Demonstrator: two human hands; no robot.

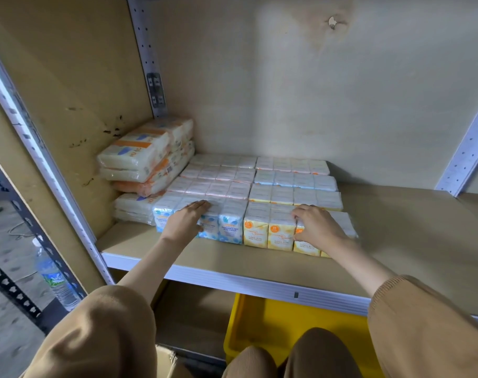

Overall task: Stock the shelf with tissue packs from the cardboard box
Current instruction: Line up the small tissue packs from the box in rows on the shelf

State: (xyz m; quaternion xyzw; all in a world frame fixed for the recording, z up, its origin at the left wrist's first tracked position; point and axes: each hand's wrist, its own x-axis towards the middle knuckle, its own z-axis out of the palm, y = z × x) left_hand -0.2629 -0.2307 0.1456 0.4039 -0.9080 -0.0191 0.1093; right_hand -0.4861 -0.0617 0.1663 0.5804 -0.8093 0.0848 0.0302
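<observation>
Squaring-up time, by the look of it. The left hand (187,222) lies flat, fingers together, on the blue tissue pack (230,227). The right hand (318,227) curls fingers and thumb round the yellow tissue pack (281,237) in the front row on the shelf (232,259). Next up, probably nudging that row flush.

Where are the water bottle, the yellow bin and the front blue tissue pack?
water bottle (58,279): head view, its label.
yellow bin (259,336): head view, inner wall.
front blue tissue pack (231,227): head view, front face.
</observation>
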